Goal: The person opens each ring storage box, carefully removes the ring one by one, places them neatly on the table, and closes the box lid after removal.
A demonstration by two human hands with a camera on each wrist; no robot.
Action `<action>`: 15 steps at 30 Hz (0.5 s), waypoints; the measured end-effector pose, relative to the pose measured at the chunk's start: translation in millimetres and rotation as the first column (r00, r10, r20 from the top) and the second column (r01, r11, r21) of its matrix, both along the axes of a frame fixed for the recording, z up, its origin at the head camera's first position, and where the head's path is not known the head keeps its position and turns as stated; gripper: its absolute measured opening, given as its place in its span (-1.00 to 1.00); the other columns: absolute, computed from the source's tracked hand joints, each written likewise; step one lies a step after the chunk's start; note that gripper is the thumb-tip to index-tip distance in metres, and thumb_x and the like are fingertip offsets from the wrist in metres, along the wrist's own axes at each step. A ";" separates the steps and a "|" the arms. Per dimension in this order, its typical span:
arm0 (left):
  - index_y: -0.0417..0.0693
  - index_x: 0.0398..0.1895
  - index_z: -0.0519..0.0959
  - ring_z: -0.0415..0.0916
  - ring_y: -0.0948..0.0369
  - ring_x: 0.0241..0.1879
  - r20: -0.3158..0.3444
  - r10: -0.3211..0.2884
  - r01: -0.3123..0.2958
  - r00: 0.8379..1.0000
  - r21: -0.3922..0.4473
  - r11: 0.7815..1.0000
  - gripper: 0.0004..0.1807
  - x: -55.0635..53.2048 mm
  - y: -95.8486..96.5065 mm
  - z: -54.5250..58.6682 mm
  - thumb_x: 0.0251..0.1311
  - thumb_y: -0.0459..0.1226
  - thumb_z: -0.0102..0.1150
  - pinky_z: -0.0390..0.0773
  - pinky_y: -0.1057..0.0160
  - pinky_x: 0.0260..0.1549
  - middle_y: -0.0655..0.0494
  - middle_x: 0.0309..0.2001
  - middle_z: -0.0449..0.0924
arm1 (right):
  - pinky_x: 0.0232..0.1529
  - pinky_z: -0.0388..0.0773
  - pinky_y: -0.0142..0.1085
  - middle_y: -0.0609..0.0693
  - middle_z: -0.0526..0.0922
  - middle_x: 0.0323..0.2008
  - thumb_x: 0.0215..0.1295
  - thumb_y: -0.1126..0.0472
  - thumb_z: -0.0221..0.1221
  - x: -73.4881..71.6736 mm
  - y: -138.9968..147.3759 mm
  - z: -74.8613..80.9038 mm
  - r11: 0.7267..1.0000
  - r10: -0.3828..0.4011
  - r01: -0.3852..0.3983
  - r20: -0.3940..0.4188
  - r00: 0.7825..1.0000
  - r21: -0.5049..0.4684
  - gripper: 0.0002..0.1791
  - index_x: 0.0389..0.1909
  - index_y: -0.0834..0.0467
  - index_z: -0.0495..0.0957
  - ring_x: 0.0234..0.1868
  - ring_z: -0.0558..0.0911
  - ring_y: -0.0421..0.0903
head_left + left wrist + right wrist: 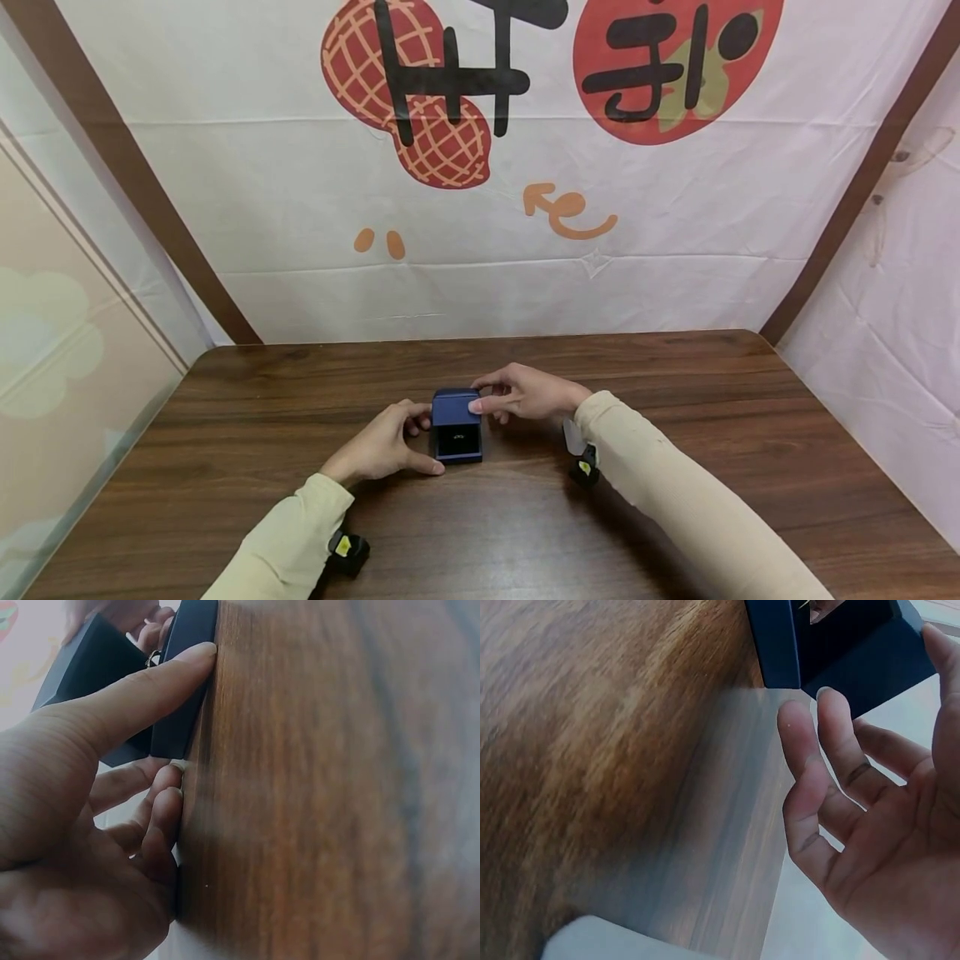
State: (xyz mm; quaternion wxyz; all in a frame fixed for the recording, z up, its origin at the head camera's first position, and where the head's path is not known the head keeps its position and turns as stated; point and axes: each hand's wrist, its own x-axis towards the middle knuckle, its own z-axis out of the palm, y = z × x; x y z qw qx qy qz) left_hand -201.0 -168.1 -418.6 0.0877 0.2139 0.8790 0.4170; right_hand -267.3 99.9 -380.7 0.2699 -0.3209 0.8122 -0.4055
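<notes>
A small dark blue ring box (459, 457) sits on the table with its hinged lid (454, 408) tilted up partway. Inside, a ring (459, 437) shows against the black lining. My left hand (381, 446) holds the base from the left, and in the left wrist view its thumb (142, 690) lies across the base's front edge with the other fingers at the side. From the right, my right hand (531, 393) pinches the lid, thumb on its upper face. In the right wrist view, the remaining fingers are bent loosely beside the box's lid (877, 671).
The brown wooden table (480, 533) extends around the box on all sides. Behind it hangs a white printed cloth (675, 250) reaching the table's far edge. Black wrist cameras are strapped beneath both cream sleeves (682, 483).
</notes>
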 end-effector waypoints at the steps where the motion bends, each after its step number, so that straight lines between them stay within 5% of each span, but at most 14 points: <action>1: -0.40 0.19 0.52 0.40 0.10 -0.15 0.004 0.002 -0.002 1.000 0.002 1.000 -0.18 0.0 -0.3 -0.2 -0.17 -0.23 0.69 0.44 0.13 -0.11 -0.01 -0.14 0.50 | -0.16 0.55 -0.15 0.22 0.68 -0.29 0.50 -0.01 0.18 -0.2 -0.3 -0.3 1.000 -0.005 0.005 -0.002 1.000 0.001 -0.40 0.40 0.24 0.41 -0.28 0.66 0.11; 15: -0.42 0.20 0.50 0.37 0.08 -0.13 0.059 0.024 -0.027 0.998 0.042 0.999 -0.17 -0.6 -0.6 -2.8 -0.18 -0.26 0.69 0.41 0.11 -0.09 -0.02 -0.10 0.49 | -0.34 0.53 -0.26 0.10 0.66 -0.35 0.55 -0.20 -0.02 -3.4 -7.0 -7.9 0.988 -0.150 0.151 -0.021 0.988 0.032 -0.45 -0.01 0.21 0.64 -0.40 0.67 -0.04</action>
